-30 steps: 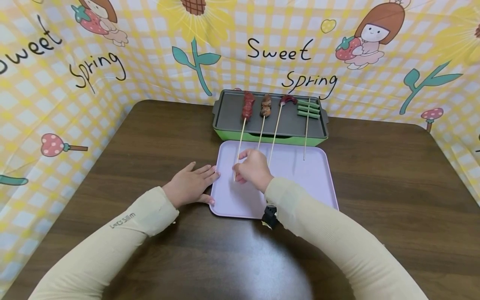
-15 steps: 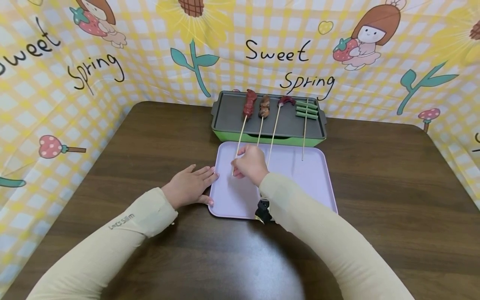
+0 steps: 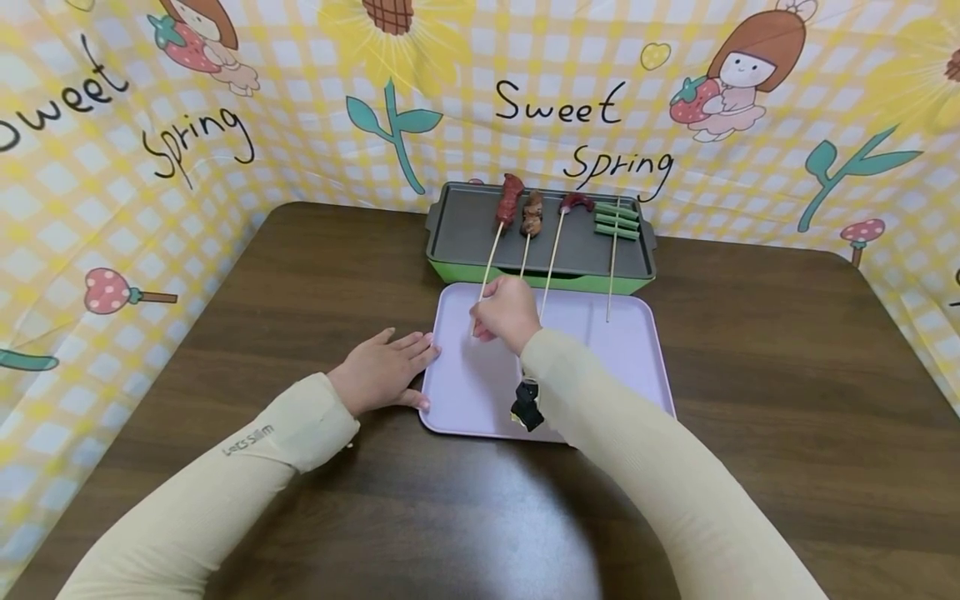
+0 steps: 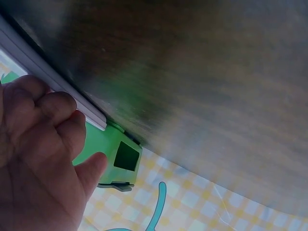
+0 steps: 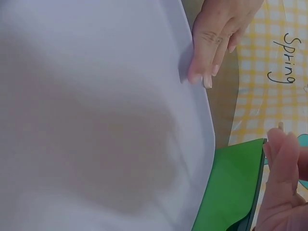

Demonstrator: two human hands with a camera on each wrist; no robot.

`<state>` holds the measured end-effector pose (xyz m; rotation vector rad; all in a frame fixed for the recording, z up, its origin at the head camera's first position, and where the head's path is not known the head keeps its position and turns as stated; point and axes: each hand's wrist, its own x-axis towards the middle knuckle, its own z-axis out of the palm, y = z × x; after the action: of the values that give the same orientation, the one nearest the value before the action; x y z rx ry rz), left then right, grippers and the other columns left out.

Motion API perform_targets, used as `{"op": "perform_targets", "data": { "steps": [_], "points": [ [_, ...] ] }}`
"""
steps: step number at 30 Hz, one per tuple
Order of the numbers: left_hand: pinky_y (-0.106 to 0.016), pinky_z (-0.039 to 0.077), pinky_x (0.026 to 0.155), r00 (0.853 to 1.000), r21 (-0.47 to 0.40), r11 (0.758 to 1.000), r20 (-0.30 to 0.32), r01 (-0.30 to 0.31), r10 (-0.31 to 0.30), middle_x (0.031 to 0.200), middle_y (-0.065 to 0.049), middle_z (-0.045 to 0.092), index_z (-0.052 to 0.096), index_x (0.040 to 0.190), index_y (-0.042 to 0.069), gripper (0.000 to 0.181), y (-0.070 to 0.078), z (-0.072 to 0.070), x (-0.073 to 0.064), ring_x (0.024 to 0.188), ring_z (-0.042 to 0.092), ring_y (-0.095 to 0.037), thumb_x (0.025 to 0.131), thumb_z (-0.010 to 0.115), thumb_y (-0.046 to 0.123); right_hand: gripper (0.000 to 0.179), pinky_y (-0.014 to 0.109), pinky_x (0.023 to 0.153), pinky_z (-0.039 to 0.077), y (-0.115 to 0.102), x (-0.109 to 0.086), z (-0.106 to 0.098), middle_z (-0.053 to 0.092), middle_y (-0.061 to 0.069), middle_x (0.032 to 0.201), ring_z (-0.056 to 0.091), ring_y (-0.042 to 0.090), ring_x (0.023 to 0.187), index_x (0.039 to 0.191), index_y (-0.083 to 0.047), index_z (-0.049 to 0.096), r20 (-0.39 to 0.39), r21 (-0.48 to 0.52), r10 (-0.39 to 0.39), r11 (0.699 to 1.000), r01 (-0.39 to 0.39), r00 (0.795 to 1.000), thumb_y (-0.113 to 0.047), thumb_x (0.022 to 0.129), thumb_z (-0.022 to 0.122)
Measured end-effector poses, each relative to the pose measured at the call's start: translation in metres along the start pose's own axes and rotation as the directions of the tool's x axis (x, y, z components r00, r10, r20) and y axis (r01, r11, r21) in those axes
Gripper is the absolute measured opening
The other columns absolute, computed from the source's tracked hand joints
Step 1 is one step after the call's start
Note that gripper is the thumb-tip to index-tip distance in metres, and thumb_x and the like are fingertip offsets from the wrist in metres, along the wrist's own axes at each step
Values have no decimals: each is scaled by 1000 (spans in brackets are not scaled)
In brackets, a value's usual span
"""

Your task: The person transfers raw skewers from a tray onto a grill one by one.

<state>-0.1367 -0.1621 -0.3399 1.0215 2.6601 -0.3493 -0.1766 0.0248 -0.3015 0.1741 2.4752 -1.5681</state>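
My right hand [image 3: 507, 310] pinches the lower end of a wooden stick that bears red meat chunks [image 3: 508, 202]. This skewer's meat is over the far left part of the grey grill plate [image 3: 467, 237]. In the right wrist view the fingertips of the right hand [image 5: 286, 183] meet round the stick's end. My left hand [image 3: 382, 371] lies with straight fingers at the left rim of the lilac tray [image 3: 480, 408], fingertips touching it. Right of the held skewer lie a browned meat skewer [image 3: 532, 215], a curled dark-red skewer [image 3: 576, 201] and a skewer of green pods [image 3: 617, 221].
The grill has a green base [image 3: 457, 272] and stands right behind the tray. Several stick ends reach out over the tray. A patterned cloth [image 3: 300, 125] hangs behind the brown wooden table [image 3: 247, 333].
My right hand has moved slightly forward with the red meat skewer, whose meat has shifted to the right and away, nearer the browned one. The left hand has stayed at the tray's rim.
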Motion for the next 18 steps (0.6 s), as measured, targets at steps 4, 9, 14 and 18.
{"op": "perform_targets", "data": {
  "steps": [4, 9, 14, 18],
  "points": [
    [-53, 28, 108, 1000, -8, 1000, 12, 5, -5, 150, -16, 36, 41, 144, 2, 79, 0, -1, 1, 138, 34, -29, 89, 52, 57, 11, 24, 47, 53, -2, 2, 1, 62, 12, 60, 55, 9, 40, 91, 5, 57, 10, -8, 17, 1000, -17, 1000, 8, 83, 64],
    [-53, 28, 108, 1000, -8, 1000, 17, 6, -6, 150, -15, 36, 40, 145, 2, 80, 0, 0, 2, 138, 34, -28, 89, 52, 58, 9, 24, 47, 52, -4, 3, 2, 59, 9, 56, 55, 10, 40, 89, 5, 57, 20, -22, 12, 1000, -11, 1000, 7, 84, 64],
    [-53, 28, 108, 1000, -2, 1000, 17, 8, -8, 150, -15, 36, 41, 145, 3, 79, 0, 1, 3, 138, 34, -28, 89, 52, 58, 9, 24, 47, 53, -6, 4, 2, 58, 8, 55, 55, 9, 40, 84, 3, 56, 33, -32, 0, 999, 1, 999, 7, 84, 64],
    [-53, 27, 108, 1000, 0, 1000, 16, 12, -12, 150, -15, 37, 41, 144, 2, 79, 1, 0, 2, 138, 34, -28, 88, 53, 57, 10, 24, 47, 53, -6, 7, 2, 58, 7, 55, 55, 9, 40, 80, 2, 56, 45, -37, 3, 999, -1, 999, 6, 84, 65]
  ]
}}
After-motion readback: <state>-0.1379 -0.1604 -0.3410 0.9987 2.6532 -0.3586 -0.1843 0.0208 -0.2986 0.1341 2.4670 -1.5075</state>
